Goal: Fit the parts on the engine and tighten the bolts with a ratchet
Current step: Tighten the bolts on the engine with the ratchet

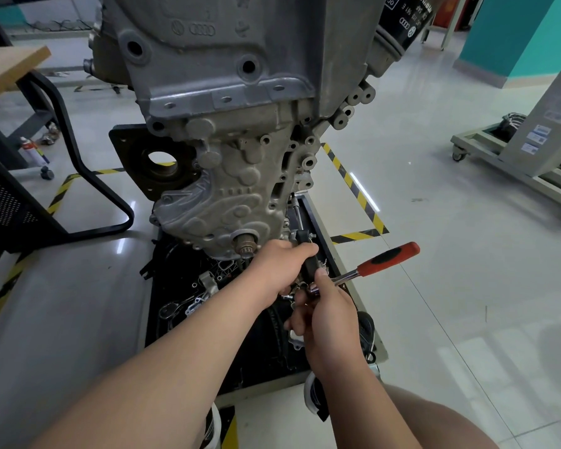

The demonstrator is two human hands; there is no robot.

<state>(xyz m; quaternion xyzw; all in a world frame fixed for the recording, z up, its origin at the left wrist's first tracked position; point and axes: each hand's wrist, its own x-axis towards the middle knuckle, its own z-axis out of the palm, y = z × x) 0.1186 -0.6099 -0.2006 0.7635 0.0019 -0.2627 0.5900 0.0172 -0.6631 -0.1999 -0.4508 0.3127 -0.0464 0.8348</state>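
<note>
A grey engine block [227, 176] stands over a black parts tray [259, 354]; at its lower right corner the left hand [279, 267] grips a black part [309, 257] against the casting. Just below, the right hand [327, 315] pinches the head of a red-handled ratchet [382, 260]; its handle points right.

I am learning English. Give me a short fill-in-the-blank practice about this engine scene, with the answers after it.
1. The left hand grips a part whose colour is ____.
2. The right hand holds the ratchet near its head; the handle grip is black and ____.
3. In this view, the oil filter sits on the engine's upper ____ side.
Missing words: black; red; right.
</note>
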